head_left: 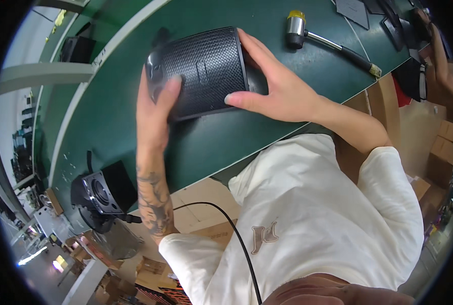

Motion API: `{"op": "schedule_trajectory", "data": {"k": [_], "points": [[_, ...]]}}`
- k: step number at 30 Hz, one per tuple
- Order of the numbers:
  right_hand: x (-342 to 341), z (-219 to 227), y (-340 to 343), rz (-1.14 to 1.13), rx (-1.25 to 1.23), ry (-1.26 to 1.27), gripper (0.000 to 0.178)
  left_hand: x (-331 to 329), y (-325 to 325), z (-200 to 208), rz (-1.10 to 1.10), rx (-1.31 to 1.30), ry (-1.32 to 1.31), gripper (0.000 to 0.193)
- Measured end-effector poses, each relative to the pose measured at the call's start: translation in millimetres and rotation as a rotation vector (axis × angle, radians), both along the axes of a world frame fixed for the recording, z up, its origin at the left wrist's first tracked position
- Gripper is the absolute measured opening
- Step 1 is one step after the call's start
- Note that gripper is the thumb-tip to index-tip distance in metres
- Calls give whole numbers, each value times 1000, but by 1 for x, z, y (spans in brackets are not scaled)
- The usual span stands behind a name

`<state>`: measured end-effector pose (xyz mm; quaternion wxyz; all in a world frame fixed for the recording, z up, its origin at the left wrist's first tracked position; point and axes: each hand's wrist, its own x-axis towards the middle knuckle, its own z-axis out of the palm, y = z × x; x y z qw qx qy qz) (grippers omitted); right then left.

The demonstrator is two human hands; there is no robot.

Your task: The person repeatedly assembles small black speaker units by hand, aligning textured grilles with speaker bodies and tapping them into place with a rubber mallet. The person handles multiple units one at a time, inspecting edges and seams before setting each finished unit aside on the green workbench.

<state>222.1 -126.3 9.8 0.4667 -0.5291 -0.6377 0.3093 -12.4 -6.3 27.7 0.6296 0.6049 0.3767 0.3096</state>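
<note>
A black speaker (206, 71) with a mesh grille on its face is held between my two hands, low over or on the green workbench (201, 152); I cannot tell which. My left hand (158, 109) grips its left end, the thumb lying on the grille and the other fingers out of sight behind the edge. At the right end is my right hand (274, 84), its thumb pressing near the lower corner and its fingers along the far upper side. Close by on the right lies a mallet (296, 31) with a yellow-tipped silver head and a dark handle.
Another black speaker (120, 188) with its round driver showing stands by the bench's left end. A pale metal frame (43, 78) edges the far left. A black cable (226, 216) runs past my shirt. At right are a co-worker's arm (442, 66) and cardboard boxes (440, 152).
</note>
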Motion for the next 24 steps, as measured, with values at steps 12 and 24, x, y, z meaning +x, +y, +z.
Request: {"op": "schedule_trajectory", "data": {"k": [12, 24], "points": [[3, 1, 19, -53, 180, 437, 65, 23, -22, -25, 56, 756, 69, 136], [5, -12, 27, -68, 232, 466, 45, 25, -24, -11, 121, 655, 78, 92]]}}
